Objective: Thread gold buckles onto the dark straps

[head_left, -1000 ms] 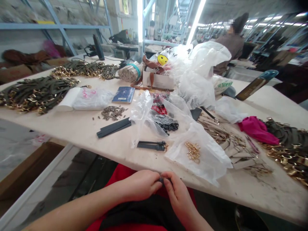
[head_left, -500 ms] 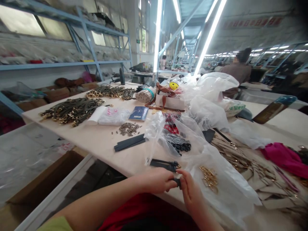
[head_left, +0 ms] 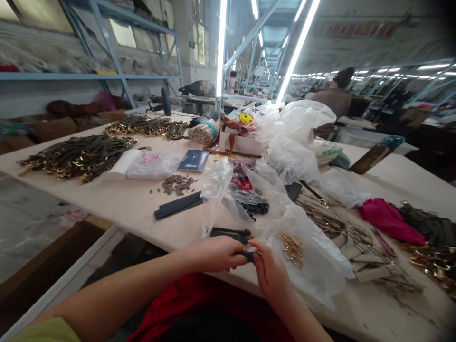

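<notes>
Both hands meet over the table's near edge, with a short dark strap (head_left: pixel 247 256) between them. My left hand (head_left: pixel 223 253) is closed round its left end. The fingers of my right hand (head_left: pixel 265 264) pinch the other end; whether a metal piece sits there is too small to tell. Just beyond the hands lie dark straps with gold fittings (head_left: pixel 231 234). Right of my right hand, gold metal hooks (head_left: pixel 291 248) are heaped on a clear plastic sheet (head_left: pixel 317 261). Black small parts (head_left: pixel 254 205) show in an open plastic bag (head_left: pixel 217 185).
Dark flat strips (head_left: pixel 178 205) and a pile of small metal pieces (head_left: pixel 177 184) lie left of the bag, near a blue booklet (head_left: pixel 193 160). Strap bundles (head_left: pixel 78 156) cover the far left. Beige straps (head_left: pixel 342 232), a magenta cloth (head_left: pixel 388 221) and a bottle (head_left: pixel 377 154) are at right.
The camera view has swung to the right, so the scene sits further left. Both hands stay closed on the dark strap, and more of it shows between them.
</notes>
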A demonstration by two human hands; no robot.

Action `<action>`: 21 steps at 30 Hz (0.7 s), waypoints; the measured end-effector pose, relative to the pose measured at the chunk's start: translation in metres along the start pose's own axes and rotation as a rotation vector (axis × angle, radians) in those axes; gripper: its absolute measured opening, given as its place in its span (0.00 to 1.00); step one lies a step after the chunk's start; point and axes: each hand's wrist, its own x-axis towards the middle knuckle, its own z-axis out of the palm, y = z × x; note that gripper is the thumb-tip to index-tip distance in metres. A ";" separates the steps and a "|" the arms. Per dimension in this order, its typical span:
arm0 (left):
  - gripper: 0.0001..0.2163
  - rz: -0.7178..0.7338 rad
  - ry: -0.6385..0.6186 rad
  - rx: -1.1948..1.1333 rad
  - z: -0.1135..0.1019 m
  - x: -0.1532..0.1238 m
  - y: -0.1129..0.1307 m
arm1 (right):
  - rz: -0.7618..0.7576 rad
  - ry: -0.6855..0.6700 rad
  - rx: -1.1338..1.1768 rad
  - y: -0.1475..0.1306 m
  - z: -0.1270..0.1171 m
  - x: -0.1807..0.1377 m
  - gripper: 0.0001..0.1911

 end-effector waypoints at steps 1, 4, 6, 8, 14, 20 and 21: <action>0.10 0.007 0.015 0.021 0.002 0.000 0.000 | 0.002 -0.003 0.005 -0.001 0.000 -0.001 0.12; 0.11 0.027 0.033 0.087 0.008 -0.001 0.005 | 0.014 -0.019 0.040 -0.002 0.002 -0.007 0.12; 0.11 0.028 0.013 0.167 0.011 -0.001 0.011 | 0.006 -0.047 0.072 -0.002 0.002 -0.012 0.12; 0.11 0.009 -0.013 0.280 0.013 -0.002 0.018 | -0.012 -0.098 0.097 -0.003 0.002 -0.016 0.12; 0.12 0.007 0.034 0.411 0.015 0.008 0.009 | 0.071 -0.185 0.138 0.003 0.002 -0.009 0.15; 0.10 0.009 0.379 0.563 0.009 0.039 -0.036 | 0.422 -0.001 0.159 0.028 0.009 0.009 0.24; 0.09 0.015 0.380 0.568 0.011 0.043 -0.041 | 0.432 -0.015 0.174 0.030 0.012 0.008 0.24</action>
